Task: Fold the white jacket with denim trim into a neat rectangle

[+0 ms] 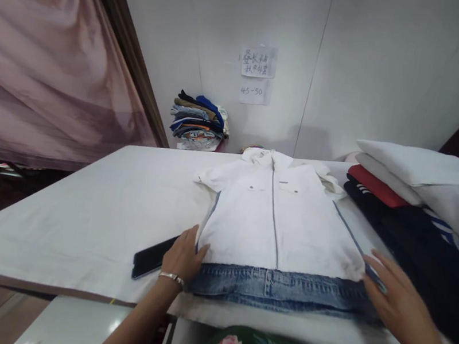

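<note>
A white zip-front jacket (243, 221) lies flat and face up on the white table, collar away from me, with two buttoned chest pockets. Blue denim (238, 283) shows below its hem and along both sides; how the two layers join is hidden. My left hand (184, 255), wearing a bracelet, rests at the lower left corner of the jacket, thumb apart from the fingers. At the lower right corner, my right hand (395, 294) touches the edge with fingers spread. A black phone-like object (152, 258) lies beside my left hand, partly covered by it.
Folded clothes (198, 120) are stacked at the back against the wall. More garments, white, red and navy, form a pile (421, 196) at the right. Two paper notes (257, 74) hang on the wall. A pinkish curtain (48, 50) hangs left of the table (119, 207).
</note>
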`<state>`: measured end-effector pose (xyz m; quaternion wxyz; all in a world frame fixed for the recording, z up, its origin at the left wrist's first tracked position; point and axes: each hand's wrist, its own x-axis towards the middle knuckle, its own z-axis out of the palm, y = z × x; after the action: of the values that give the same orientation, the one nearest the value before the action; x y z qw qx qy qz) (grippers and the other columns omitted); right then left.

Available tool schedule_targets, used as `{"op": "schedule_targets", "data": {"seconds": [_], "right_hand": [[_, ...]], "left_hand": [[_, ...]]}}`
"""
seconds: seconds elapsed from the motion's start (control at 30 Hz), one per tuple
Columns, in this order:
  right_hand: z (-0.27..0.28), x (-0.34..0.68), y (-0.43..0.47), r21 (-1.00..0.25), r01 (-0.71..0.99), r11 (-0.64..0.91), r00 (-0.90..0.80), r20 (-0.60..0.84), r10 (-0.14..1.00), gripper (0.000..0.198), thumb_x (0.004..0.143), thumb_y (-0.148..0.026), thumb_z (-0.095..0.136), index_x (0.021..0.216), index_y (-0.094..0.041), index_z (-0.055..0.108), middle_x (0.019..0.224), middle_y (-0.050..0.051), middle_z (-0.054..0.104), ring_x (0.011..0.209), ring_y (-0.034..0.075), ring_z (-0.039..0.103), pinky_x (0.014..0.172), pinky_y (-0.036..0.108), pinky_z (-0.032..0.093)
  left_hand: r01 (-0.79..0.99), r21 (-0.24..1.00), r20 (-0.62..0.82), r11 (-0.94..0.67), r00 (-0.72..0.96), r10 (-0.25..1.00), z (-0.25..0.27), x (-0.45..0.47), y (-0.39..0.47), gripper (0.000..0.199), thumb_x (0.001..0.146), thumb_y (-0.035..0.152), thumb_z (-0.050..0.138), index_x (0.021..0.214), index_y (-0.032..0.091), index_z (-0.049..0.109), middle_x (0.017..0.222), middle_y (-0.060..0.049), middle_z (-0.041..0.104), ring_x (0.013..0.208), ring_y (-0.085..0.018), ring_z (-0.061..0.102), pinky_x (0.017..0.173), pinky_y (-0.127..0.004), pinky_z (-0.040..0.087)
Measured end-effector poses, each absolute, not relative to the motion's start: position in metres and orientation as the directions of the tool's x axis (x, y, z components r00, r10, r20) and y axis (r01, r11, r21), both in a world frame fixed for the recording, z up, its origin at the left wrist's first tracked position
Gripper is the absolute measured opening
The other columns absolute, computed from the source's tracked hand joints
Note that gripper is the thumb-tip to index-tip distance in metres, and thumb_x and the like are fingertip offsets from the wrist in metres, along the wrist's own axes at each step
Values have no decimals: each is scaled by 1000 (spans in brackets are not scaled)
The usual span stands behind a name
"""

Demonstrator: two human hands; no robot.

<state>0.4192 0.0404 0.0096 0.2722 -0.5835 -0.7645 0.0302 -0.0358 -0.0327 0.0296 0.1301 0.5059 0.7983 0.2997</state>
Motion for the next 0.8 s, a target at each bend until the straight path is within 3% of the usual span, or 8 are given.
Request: {"op": "schedule_targets", "data": {"seconds": [0.1, 0.17, 0.23, 0.33, 0.47, 0.7, 0.8], "right_hand": [[23, 372, 58, -338, 786, 518, -371, 412, 832, 47, 88, -46, 38, 127, -25, 53, 147, 5, 39, 137, 26, 34, 113, 44, 29], [17, 358, 80, -274, 766, 581, -475, 368, 800, 48, 89, -45, 38, 131, -23, 51, 150, 6, 35, 140, 27, 26, 113, 48, 26], [0, 362, 103, -203, 837, 508, -452, 265, 851, 52, 89, -46, 39, 133, -22, 49, 150, 9, 35, 141, 30, 23, 111, 54, 24], [-30, 385, 128, -139, 963, 232, -228, 45, 973, 57, 88, -51, 37, 135, -21, 49, 149, 11, 36, 138, 34, 28, 105, 61, 28], [-51, 406, 133, -114, 981, 155, -157, -4, 988, 63, 89, -56, 30, 139, -21, 44, 153, 8, 29, 140, 30, 25, 108, 54, 29], [-49, 399, 127, -119, 980, 160, -159, 17, 987, 62, 89, -57, 29, 137, -22, 45, 152, 6, 31, 140, 29, 25, 109, 52, 29], [-55, 403, 128, -124, 977, 171, -168, 33, 985, 64, 89, -59, 29, 138, -22, 45, 152, 6, 31, 140, 29, 26, 108, 54, 30]], "left_hand": [[808, 589, 254, 25, -214, 943, 30, -18, -9, 51, 77, 39, 63, 124, 20, 55, 138, -14, 50, 131, -29, 41, 111, -38, 27], [840, 541, 223, -47, -90, 971, 23, -7, 7, 53, 77, 39, 63, 126, 18, 55, 144, -15, 43, 137, -31, 32, 114, -41, 22], [871, 490, 94, 24, -79, 992, 11, -1, 19, 61, 75, 41, 65, 128, 13, 53, 148, -18, 36, 140, -35, 24, 114, -47, 18], [893, 423, -66, 156, -141, 988, -8, -3, 24, 70, 77, 49, 61, 132, 7, 50, 150, -22, 29, 141, -38, 18, 114, -49, 16], [902, 399, -61, 164, -152, 986, -26, -12, 19, 71, 79, 53, 55, 134, 8, 47, 151, -21, 26, 142, -35, 16, 114, -47, 15], [680, 703, -51, 209, -245, 968, -17, -31, 48, 52, 64, 50, 73, 104, 20, 63, 138, -15, 50, 135, -33, 35, 114, -41, 20], [626, 761, 61, 169, -328, 943, 8, -45, 84, 46, 64, 45, 76, 100, 20, 62, 136, -17, 52, 134, -33, 36, 113, -39, 20]]}}
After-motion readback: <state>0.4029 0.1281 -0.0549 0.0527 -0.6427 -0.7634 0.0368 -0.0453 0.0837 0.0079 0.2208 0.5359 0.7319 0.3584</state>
